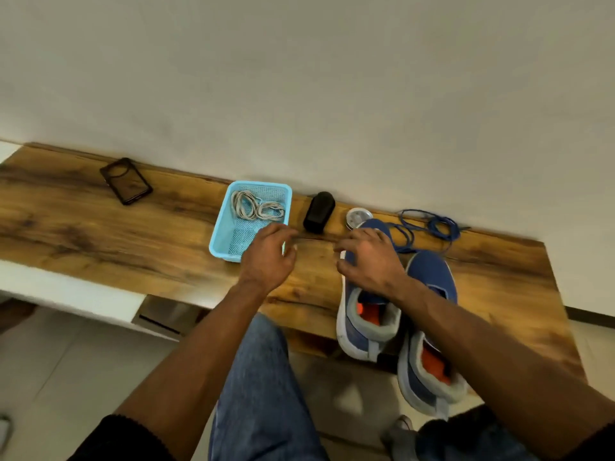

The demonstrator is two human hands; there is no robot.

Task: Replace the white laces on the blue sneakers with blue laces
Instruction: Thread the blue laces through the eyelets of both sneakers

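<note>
1. Both hands hover over the wooden tabletop (100, 227), apart from each other. Left hand (268, 257) is at the near right corner of the light blue basket (219, 234), fingers curled; right hand (367, 257) is over the toe of the left sneaker, fingers curled down. A thin blurred strand runs between the two hands; cannot tell whether either hand pinches it.
2. Tabletop is a long plank along a white wall; far edge touches the wall, near edge overhangs the floor. Widest open wood is left of the basket and along the near edge in front of it.
3. Blue sneakers (432, 277) sit side by side at the right, toes toward the wall, heels past the near table edge. White soles, grey collars, orange insoles. No laces seen in either shoe.
4. Basket sits mid-table near the wall, holding the white laces (256, 207) coiled in its far half.
5. Blue laces (432, 224) lie loose on the wood behind the sneakers, near the wall, one loop touching the left shoe toe.
6. Phone (126, 181) lies flat far left, well apart.
7. Black oblong object (318, 211) stands between the basket and a small round white tin (357, 217).
8. No readable writing or brand anywhere; blur hides fine detail.
</note>
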